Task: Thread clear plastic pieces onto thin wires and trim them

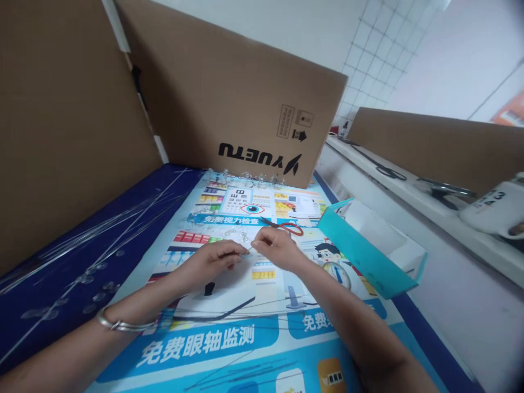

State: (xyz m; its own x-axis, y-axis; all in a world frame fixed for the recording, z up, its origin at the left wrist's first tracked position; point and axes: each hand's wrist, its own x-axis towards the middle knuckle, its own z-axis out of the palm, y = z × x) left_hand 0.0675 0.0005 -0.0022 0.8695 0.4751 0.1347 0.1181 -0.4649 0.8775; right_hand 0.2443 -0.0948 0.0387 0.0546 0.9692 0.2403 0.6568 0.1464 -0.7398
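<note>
Forearms reach in from the bottom edge over a printed sheet, a silver bangle on the left one. Ahead, the left hand and right hand nearly meet, thumbs and forefingers pinched at what looks like a fine pale strand between them — blur hides the exact hold. It should be almost weightless, limp and perhaps slippery, best taken close to its end with the fingertips. Just beyond lies a cluster of clear beads, probably light, hard and quick to roll; whether the strand joins them I cannot tell.

Scissors with red handles lie just past the right hand, the likeliest snag. An open turquoise box sits right of that forearm, and a cardboard panel walls off the far side — more clear beads along its foot.
</note>
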